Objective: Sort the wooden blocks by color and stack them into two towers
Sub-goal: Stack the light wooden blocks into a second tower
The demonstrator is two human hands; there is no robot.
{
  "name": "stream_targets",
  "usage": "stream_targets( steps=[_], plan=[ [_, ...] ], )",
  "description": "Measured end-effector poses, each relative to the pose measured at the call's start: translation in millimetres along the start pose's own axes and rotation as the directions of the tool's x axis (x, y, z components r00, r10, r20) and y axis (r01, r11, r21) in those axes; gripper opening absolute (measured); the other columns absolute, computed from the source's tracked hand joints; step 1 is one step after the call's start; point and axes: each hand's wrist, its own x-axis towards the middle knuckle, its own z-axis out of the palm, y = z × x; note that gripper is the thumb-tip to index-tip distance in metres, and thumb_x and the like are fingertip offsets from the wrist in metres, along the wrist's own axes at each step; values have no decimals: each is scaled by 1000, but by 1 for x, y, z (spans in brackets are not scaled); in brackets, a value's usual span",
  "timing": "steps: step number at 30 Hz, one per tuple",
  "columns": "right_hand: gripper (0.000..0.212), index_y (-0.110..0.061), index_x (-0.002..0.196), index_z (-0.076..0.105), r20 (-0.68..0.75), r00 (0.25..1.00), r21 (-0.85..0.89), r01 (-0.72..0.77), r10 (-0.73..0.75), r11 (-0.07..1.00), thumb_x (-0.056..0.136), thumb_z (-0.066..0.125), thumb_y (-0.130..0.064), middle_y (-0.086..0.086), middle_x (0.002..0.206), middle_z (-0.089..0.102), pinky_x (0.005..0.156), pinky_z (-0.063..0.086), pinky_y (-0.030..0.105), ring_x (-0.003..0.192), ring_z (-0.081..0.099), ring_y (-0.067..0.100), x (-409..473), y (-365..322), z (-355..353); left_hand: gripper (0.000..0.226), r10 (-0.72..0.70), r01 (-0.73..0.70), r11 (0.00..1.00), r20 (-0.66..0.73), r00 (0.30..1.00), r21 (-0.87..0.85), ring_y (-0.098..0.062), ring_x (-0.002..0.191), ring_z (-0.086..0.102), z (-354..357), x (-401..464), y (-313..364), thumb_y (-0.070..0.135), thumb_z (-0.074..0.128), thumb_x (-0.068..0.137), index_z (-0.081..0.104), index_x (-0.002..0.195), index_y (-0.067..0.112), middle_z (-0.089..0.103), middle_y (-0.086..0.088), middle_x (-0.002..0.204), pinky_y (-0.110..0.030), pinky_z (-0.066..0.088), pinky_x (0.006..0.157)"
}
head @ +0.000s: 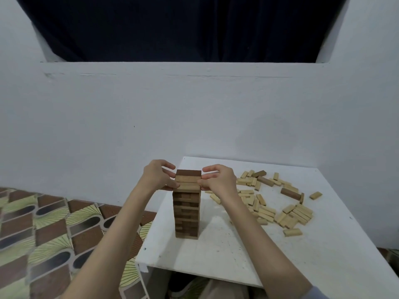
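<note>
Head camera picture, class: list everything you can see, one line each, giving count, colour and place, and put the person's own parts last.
Tall tower of dark brown wooden blocks: one, brown, left part of the table.
Loose pale wooden blocks: many, light tan, scattered right of the tower.
Loose dark brown wooden blocks: about three, brown, among the pale ones at the back.
White square table: one, white, against the wall.
Patterned floor tiles: green and brown, left.
Dark curtain: one, top.
Hands: left hand and right hand, holding the tower's top layer from either side.
</note>
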Motion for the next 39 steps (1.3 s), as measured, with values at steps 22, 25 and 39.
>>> stream_targets(
  steps=[22, 25, 39],
  plan=[
    [29, -7, 93, 65, -11, 999, 6, -32, 32, 999, 72, 73, 11, 17, 89, 68, 71, 59, 32, 71, 65, 23, -1, 4, 4, 48, 12, -12, 1000, 20, 1000, 18, -30, 87, 65, 0, 5, -7, -11, 75, 69, 59, 112, 2, 64, -16, 100, -32, 56, 66],
    [29, -6, 94, 65, -4, 999, 8, -35, 35, 999, 72, 74, 10, 18, 90, 68, 72, 59, 32, 71, 65, 24, 0, 5, 4, 48, 12, -13, 1000, 23, 1000, 25, -30, 88, 65, 1, 6, -7, -11, 74, 69, 59, 112, 2, 64, -16, 102, -33, 56, 68],
    [23, -9, 99, 64, -2, 998, -12, 57, -57, 998, 80, 69, 3, 12, 95, 69, 58, 56, 19, 63, 63, 18, 9, -9, -10, 51, 182, -182, 968, 17, 983, 176, -20, 94, 59, -16, 18, -4, 15, 79, 73, 56, 118, 8, 62, -9, 110, -23, 50, 68]
  ],
)
